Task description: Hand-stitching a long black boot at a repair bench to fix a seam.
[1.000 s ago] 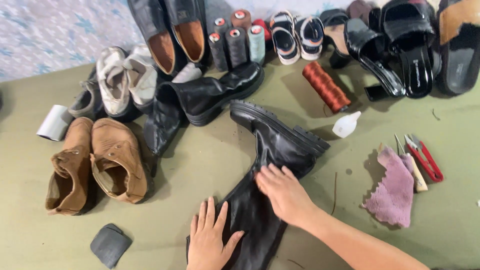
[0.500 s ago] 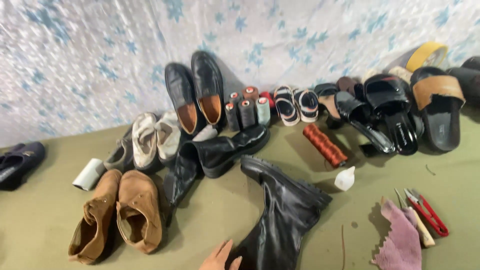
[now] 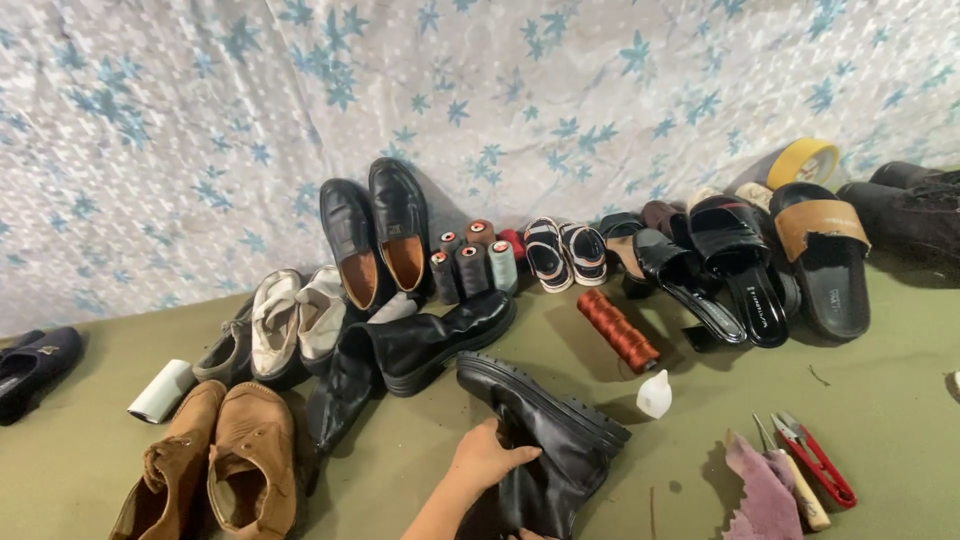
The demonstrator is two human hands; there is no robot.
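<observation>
Item in hand: one tall black leather boot with a chunky ridged sole [image 3: 545, 425], lying on its side on the olive-green cloth floor [image 3: 880, 400], near centre; its mate, a second black leather boot [image 3: 420, 350], lies just left, untouched. The left hand [image 3: 490, 458] curls closed around the boot's shaft, while the right hand is barely visible at the near edge, state not discernible. Progress: judged early, with red-handled thread snips [image 3: 818, 458], dark red thread spool [image 3: 618, 330] and small white glue bottle [image 3: 655, 394] all unused at right.

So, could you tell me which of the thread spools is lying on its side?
The rust-red spool, alone on the green surface beside the small white bottle; the other spools stand upright by the wall.
</observation>
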